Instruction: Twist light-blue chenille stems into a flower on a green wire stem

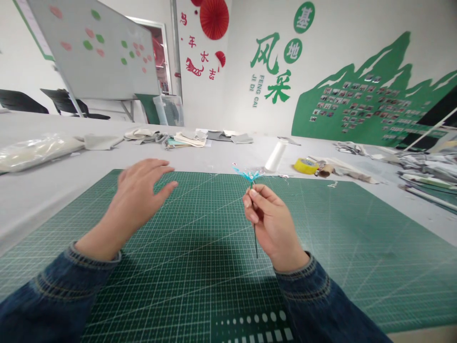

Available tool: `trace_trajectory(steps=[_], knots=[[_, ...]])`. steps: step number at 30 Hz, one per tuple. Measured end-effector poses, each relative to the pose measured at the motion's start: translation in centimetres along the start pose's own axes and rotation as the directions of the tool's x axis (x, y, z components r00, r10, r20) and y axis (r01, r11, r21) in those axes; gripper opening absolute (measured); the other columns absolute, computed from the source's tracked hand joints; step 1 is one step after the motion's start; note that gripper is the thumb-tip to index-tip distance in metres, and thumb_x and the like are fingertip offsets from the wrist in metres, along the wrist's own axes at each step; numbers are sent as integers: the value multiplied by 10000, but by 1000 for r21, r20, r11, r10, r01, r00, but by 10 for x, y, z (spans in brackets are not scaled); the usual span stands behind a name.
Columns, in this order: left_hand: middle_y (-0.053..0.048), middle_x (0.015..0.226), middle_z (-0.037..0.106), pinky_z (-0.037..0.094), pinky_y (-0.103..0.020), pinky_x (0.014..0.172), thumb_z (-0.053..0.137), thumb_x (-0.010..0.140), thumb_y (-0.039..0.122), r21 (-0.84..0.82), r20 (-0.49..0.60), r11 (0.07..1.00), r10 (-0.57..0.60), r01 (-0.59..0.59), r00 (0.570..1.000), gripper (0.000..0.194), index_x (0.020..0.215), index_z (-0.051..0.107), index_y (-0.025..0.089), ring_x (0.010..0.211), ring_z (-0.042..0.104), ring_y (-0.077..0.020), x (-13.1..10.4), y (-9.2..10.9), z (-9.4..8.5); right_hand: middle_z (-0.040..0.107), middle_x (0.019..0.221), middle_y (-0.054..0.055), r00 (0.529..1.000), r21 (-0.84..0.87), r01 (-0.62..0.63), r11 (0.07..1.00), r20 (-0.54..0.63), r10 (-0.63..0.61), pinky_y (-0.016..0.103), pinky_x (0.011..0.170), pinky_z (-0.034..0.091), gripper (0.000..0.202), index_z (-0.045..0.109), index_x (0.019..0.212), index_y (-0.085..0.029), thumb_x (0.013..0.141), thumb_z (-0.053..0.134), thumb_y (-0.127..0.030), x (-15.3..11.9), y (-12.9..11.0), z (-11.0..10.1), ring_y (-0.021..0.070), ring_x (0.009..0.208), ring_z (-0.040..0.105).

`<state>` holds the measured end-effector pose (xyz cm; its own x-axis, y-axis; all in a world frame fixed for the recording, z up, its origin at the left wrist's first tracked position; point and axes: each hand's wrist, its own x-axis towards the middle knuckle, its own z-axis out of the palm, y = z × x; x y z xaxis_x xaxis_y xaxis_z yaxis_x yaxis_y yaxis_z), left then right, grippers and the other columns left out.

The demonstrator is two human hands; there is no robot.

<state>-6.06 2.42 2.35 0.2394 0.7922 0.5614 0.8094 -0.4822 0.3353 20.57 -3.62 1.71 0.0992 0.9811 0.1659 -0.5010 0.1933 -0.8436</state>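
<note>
Pinched between the thumb and fingers of my right hand (269, 216) is a thin dark stem topped by a blue artificial flower (250, 176). The stem's lower end sticks out below my fingers, above the mat. Small pale and clear bits show among the blue parts, too fine to make out. My left hand (141, 190) hovers over the left of the green cutting mat (185, 247), thumb and fingers apart, with nothing in it. The two hands are well apart.
Beyond the mat's far edge stand a white thread cone (276, 156) and a yellow tape roll (306, 166). Folded fabric pieces (189, 138) lie farther back. A plastic-wrapped bundle (39, 151) is at the left, and piled cloth (424, 164) at the right.
</note>
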Motion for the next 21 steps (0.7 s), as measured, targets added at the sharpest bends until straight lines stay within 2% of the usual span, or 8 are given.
trace_trajectory(steps=[1, 3, 6, 9, 11, 14, 17, 21], knots=[[-106, 1396, 554, 242, -507, 1145, 564, 925, 403, -190, 4, 982, -4, 5, 1000, 363, 1232, 604, 215, 1336, 417, -295, -2, 14, 6, 591, 626, -30, 999, -17, -7, 1000, 33, 8, 171, 420, 247, 103, 571, 778, -184, 840, 653, -185, -2, 2, 3, 47, 444, 395], [-78, 1327, 601, 393, -427, 1057, 554, 935, 425, -572, 124, 812, -59, 120, 991, 339, 1214, 611, 240, 1239, 520, -254, -7, 42, 18, 601, 635, -28, 995, -55, -28, 998, 90, 33, 177, 425, 260, 124, 557, 763, -183, 865, 626, -195, -6, 6, 7, 46, 439, 403], [-68, 1130, 659, 455, -364, 968, 546, 939, 460, -891, 263, 362, -81, 275, 961, 302, 1068, 650, 208, 1086, 589, -220, -16, 75, 38, 618, 646, -29, 991, -83, -63, 995, 111, 72, 178, 431, 285, 120, 548, 785, -189, 880, 615, -219, -10, 10, 12, 48, 438, 429], [10, 613, 547, 487, -327, 789, 328, 979, 599, -906, 422, 34, -7, 422, 906, 560, 732, 616, 186, 594, 503, -132, -22, 89, 54, 616, 628, -35, 987, -73, -108, 992, 114, 115, 169, 400, 266, 121, 534, 800, -196, 875, 620, -236, -11, 11, 13, 57, 428, 462], [40, 486, 414, 486, -334, 763, 236, 968, 655, -868, 490, -42, 76, 494, 868, 676, 611, 564, 185, 477, 360, -112, -24, 90, 59, 612, 623, -37, 985, -55, -124, 991, 116, 130, 160, 368, 223, 125, 527, 802, -198, 866, 626, -237, -11, 11, 12, 59, 417, 468], [47, 457, 348, 509, -364, 767, 228, 951, 689, -815, 541, -136, 169, 563, 824, 715, 548, 537, 186, 462, 314, -111, -25, 86, 58, 612, 629, -36, 987, -32, -126, 991, 92, 129, 147, 351, 204, 133, 520, 801, -195, 853, 639, -227, -10, 9, 11, 57, 421, 473], [52, 439, 295, 528, -329, 645, 211, 954, 684, -726, 552, -351, 216, 592, 805, 724, 542, 533, 183, 449, 298, -111, -24, 83, 48, 610, 630, -33, 990, -19, -124, 992, 64, 125, 139, 350, 206, 139, 520, 803, -191, 847, 649, -224, -8, 8, 10, 56, 430, 477], [-21, 635, 540, 548, -249, 655, 296, 999, 572, -703, 534, -552, 6, 448, 845, 631, 648, 607, 149, 607, 539, -115, -21, 80, 39, 608, 625, -35, 992, -10, -116, 993, 52, 117, 137, 353, 213, 138, 519, 812, -193, 847, 648, -228, -8, 9, 10, 55, 432, 473]])
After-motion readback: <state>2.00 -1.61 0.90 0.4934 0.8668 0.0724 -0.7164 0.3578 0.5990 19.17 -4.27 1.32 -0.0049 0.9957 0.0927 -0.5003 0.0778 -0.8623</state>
